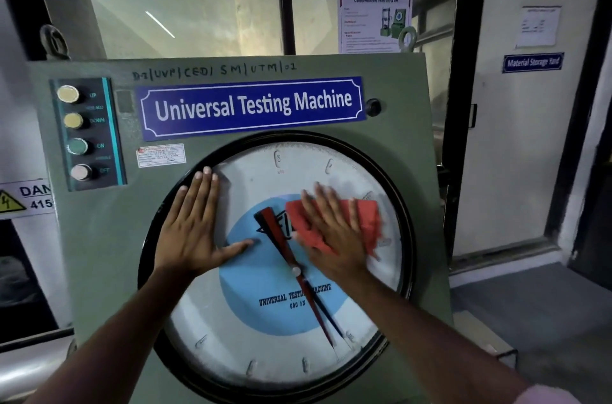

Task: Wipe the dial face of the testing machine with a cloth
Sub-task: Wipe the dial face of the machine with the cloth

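Observation:
The round dial face [265, 354] of the green testing machine has a white scale, a blue centre and red and black pointers, inside a black rim. My right hand [334, 234] lies flat on a red cloth [367, 218], pressing it against the glass at the upper right of the dial. My left hand [192, 228] rests flat and spread on the left edge of the dial, across the black rim, holding nothing. Part of the cloth is hidden under my right palm.
A blue "Universal Testing Machine" sign [251, 107] sits above the dial. A button panel [87, 133] with several push buttons is at the upper left. A yellow danger label [23, 200] is at the far left. Windows and a door [516, 125] stand behind.

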The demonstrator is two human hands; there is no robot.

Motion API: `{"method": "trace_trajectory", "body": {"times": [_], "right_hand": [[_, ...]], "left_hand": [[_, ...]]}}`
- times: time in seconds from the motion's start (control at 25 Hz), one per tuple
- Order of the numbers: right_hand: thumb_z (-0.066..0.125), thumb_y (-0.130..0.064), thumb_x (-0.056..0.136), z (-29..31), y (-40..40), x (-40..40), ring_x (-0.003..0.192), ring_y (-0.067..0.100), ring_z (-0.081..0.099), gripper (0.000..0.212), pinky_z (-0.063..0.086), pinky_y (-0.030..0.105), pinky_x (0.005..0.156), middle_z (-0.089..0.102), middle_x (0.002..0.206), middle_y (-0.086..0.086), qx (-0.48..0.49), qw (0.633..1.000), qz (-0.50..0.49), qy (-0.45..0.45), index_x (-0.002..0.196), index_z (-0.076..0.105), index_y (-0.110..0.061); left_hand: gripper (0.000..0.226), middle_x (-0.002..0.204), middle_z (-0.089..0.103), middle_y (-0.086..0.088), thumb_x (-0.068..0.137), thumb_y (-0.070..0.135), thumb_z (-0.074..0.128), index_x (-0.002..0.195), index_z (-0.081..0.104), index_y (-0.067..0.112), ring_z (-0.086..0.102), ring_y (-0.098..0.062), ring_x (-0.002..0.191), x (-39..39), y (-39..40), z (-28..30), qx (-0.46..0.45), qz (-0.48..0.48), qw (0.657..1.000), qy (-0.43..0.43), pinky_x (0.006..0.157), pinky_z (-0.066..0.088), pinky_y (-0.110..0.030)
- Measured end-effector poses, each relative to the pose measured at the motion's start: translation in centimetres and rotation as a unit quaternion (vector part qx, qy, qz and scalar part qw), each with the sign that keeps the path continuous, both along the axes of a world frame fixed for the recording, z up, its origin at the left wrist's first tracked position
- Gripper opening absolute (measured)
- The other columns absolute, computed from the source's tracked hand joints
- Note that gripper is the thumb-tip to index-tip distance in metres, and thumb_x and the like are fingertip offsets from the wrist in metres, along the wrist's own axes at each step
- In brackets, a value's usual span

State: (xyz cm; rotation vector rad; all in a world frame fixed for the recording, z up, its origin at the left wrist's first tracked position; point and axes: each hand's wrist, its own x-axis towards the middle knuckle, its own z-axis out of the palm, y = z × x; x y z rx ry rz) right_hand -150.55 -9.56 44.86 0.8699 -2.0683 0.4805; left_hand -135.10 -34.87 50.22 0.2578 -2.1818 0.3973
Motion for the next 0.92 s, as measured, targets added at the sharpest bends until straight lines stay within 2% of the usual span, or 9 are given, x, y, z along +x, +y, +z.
{"method": "trace_trajectory", "body": {"times": [0.16, 0.24, 0.32, 0.44, 0.52, 0.56, 0.68, 0.8, 0.92], "right_hand": [[0.027, -0.063, 0.109, 4.3, -1.2, -0.2, 0.167, 0.024, -0.005, 0.077, 0.011, 0.062, 0.131, -0.004, 0.18, 0.005, -0.124, 0.981, -0.112, -0.102, 0.172, 0.003, -0.026], [0.023, -0.065, 0.107, 7.8, -5.5, 1.2, 0.167, 0.026, -0.011, 0.08, 0.003, 0.064, 0.132, -0.012, 0.18, 0.005, -0.143, 0.979, -0.081, -0.117, 0.172, -0.005, -0.026], [0.018, -0.069, 0.105, 9.0, -8.7, 2.7, 0.167, 0.026, -0.009, 0.082, -0.002, 0.062, 0.132, -0.012, 0.18, 0.003, -0.099, 0.993, -0.042, -0.051, 0.172, -0.005, -0.027], [0.026, -0.069, 0.105, 6.4, -7.9, 2.9, 0.168, 0.021, 0.003, 0.081, 0.012, 0.064, 0.131, 0.002, 0.182, 0.0, 0.016, 0.997, 0.006, 0.075, 0.172, 0.007, -0.028], [0.031, -0.069, 0.105, 4.3, -4.6, 1.3, 0.167, 0.018, 0.005, 0.08, 0.018, 0.065, 0.128, 0.005, 0.182, -0.002, 0.056, 0.994, 0.015, 0.095, 0.172, 0.009, -0.03], [0.026, -0.07, 0.106, 3.5, -2.8, 0.4, 0.167, 0.018, 0.003, 0.079, 0.018, 0.065, 0.129, 0.002, 0.181, -0.002, 0.059, 0.995, -0.003, 0.077, 0.172, 0.006, -0.031], [0.012, -0.067, 0.107, 3.6, 0.0, -1.3, 0.166, 0.023, -0.002, 0.077, 0.015, 0.063, 0.13, -0.002, 0.18, 0.004, -0.011, 0.995, -0.098, -0.01, 0.172, 0.002, -0.027], [0.019, -0.065, 0.107, 7.2, -3.6, -0.5, 0.167, 0.026, -0.006, 0.08, 0.011, 0.065, 0.13, -0.008, 0.181, 0.008, -0.153, 0.976, -0.118, -0.097, 0.172, -0.004, -0.024], [0.022, -0.067, 0.105, 9.6, -9.0, 2.4, 0.167, 0.025, -0.002, 0.082, 0.004, 0.064, 0.132, -0.004, 0.181, 0.005, -0.138, 0.988, -0.06, -0.049, 0.172, -0.001, -0.026]], "left_hand": [[0.143, 0.187, -0.002, -0.007, 0.078, 0.104, 0.041, 0.176, 0.001, 0.008, 0.0, -0.02, 0.173, -0.2, -0.5, -0.3, -0.009, 0.0, 1.0, 0.012, 0.14, -0.005, -0.038], [0.144, 0.186, 0.0, -0.009, 0.078, 0.104, 0.043, 0.176, 0.002, 0.007, 0.003, -0.022, 0.173, -0.3, -0.6, -0.6, -0.003, -0.004, 1.0, 0.022, 0.141, -0.001, -0.039], [0.145, 0.186, 0.003, -0.011, 0.077, 0.104, 0.044, 0.176, 0.004, 0.005, 0.007, -0.024, 0.173, -0.4, -0.6, -0.8, 0.004, -0.007, 0.999, 0.035, 0.141, 0.003, -0.04], [0.145, 0.186, 0.001, -0.012, 0.077, 0.104, 0.044, 0.175, 0.004, 0.004, 0.005, -0.025, 0.173, -0.2, -0.6, -0.8, 0.005, -0.008, 1.0, 0.029, 0.141, 0.003, -0.041], [0.145, 0.186, 0.0, -0.011, 0.077, 0.104, 0.043, 0.176, 0.003, 0.005, 0.003, -0.024, 0.173, -0.2, -0.5, -0.8, 0.01, -0.005, 1.0, 0.023, 0.141, 0.001, -0.041], [0.145, 0.186, -0.001, -0.011, 0.077, 0.105, 0.042, 0.176, 0.003, 0.005, 0.002, -0.024, 0.173, -0.2, -0.5, -0.8, 0.013, -0.003, 1.0, 0.019, 0.141, -0.001, -0.04], [0.145, 0.186, -0.001, -0.009, 0.077, 0.105, 0.041, 0.176, 0.003, 0.006, 0.003, -0.024, 0.173, -0.3, -0.5, -0.8, 0.012, 0.003, 1.0, 0.021, 0.14, -0.003, -0.039], [0.145, 0.186, 0.001, -0.01, 0.077, 0.104, 0.043, 0.176, 0.005, 0.006, 0.005, -0.024, 0.173, -0.4, -0.8, -0.9, 0.009, -0.001, 1.0, 0.027, 0.141, -0.002, -0.039], [0.144, 0.186, 0.003, -0.011, 0.078, 0.103, 0.045, 0.176, 0.005, 0.006, 0.008, -0.026, 0.173, -0.6, -0.9, -1.0, -0.002, -0.011, 0.999, 0.039, 0.141, 0.003, -0.042]]}}
